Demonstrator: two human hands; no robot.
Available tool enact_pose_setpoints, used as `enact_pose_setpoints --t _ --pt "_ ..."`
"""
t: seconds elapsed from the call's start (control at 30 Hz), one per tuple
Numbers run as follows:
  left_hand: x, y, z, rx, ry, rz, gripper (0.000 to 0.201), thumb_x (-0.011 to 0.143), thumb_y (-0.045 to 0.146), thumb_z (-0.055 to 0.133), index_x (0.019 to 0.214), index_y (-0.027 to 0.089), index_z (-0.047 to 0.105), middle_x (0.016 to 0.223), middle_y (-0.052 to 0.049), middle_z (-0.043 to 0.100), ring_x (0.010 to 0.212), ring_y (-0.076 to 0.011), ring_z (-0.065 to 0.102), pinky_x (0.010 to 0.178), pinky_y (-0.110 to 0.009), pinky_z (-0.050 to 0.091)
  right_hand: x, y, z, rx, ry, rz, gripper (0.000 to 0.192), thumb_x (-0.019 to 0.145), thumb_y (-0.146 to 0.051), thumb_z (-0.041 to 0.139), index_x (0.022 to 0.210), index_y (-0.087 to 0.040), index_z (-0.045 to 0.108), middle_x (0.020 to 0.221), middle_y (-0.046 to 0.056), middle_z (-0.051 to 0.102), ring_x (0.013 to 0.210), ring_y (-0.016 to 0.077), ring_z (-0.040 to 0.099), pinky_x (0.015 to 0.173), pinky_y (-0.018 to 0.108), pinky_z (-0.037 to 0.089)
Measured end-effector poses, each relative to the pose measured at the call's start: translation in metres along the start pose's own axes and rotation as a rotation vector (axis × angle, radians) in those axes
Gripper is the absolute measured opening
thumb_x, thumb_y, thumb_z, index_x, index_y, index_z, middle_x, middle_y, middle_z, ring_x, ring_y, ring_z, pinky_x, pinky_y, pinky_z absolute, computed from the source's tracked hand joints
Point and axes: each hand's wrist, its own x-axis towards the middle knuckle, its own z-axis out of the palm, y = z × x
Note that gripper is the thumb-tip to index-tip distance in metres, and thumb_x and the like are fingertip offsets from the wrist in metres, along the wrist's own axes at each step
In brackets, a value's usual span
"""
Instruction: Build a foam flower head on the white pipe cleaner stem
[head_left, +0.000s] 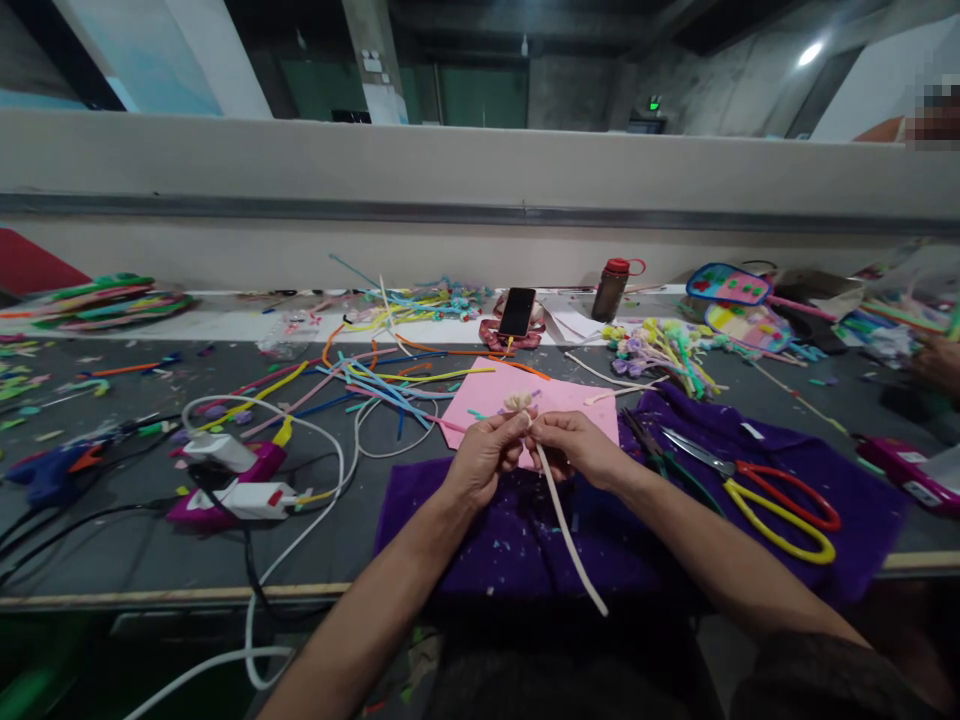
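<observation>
Pipe cleaner, cream and long, runs from centre frame down toward the lower middle, its curled top pinched between both hands above a pink sheet. At far left lies a blue glue gun, then a pink glue gun with white cords on the bench. Left hand is clamped on the stem; right hand likewise, fingertips together. Further right, scissors rest on purple cloth.
</observation>
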Motion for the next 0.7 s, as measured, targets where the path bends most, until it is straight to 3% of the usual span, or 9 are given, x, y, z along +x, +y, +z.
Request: enact_pose_setpoints --t 0.13,0.23,0.33,0.47,0.7 --pt "0.001 -0.001 0.000 0.027 0.072 0.050 0.035 0.061 0.040 0.072 0.081 0.011 0.066 0.049 0.006 0.040 0.038 -0.0010 0.026 0.036 -0.017 0.013 0.001 0.000 -0.001 -0.155 0.027 -0.048 0.035 0.079 -0.047 0.051 0.068 -0.014 0.055 0.049 -0.003 0.052 0.034 0.0052 0.044 0.033 0.016 0.032" --pt "-0.002 0.002 0.003 0.145 0.118 0.143 0.031 0.062 0.040 0.071 0.074 0.012 0.066 0.048 0.006 0.038 0.040 -0.0027 0.027 0.038 -0.019 0.014 0.001 -0.003 -0.007 -0.238 0.181 -0.139 0.030 0.075 -0.043 0.059 0.071 -0.014 0.059 0.057 -0.001 0.057 0.040 0.0059 0.046 0.036 0.017 0.036" --pt "-0.009 0.006 0.005 0.292 0.103 0.263 0.028 0.066 0.041 0.067 0.066 0.013 0.064 0.051 0.005 0.037 0.044 -0.0045 0.027 0.041 -0.021 0.017 0.000 -0.008 -0.012 -0.190 0.304 -0.281 0.028 0.069 -0.038 0.066 0.085 -0.016 0.062 0.067 0.000 0.060 0.050 0.0081 0.049 0.042 0.020 0.042" --pt "-0.015 0.010 0.006 0.469 0.070 0.378 0.024 0.071 0.039 0.063 0.066 0.015 0.065 0.062 0.002 0.046 0.052 -0.0075 0.034 0.046 -0.021 0.024 -0.003 -0.010 -0.012 -0.157 0.283 -0.338 0.032 0.065 -0.034 0.071 0.092 -0.018 0.062 0.073 0.001 0.061 0.053 0.0085 0.050 0.045 0.021 0.044" --pt "-0.016 0.011 0.008 0.629 0.057 0.527 0.019 0.075 0.034 0.059 0.070 0.019 0.069 0.065 -0.001 0.052 0.064 -0.0124 0.044 0.061 -0.022 0.033 -0.003 -0.006 -0.008 -0.118 0.311 -0.338 0.028 0.065 -0.036 0.071 0.084 -0.017 0.062 0.069 0.000 0.061 0.052 0.0091 0.051 0.044 0.021 0.044"
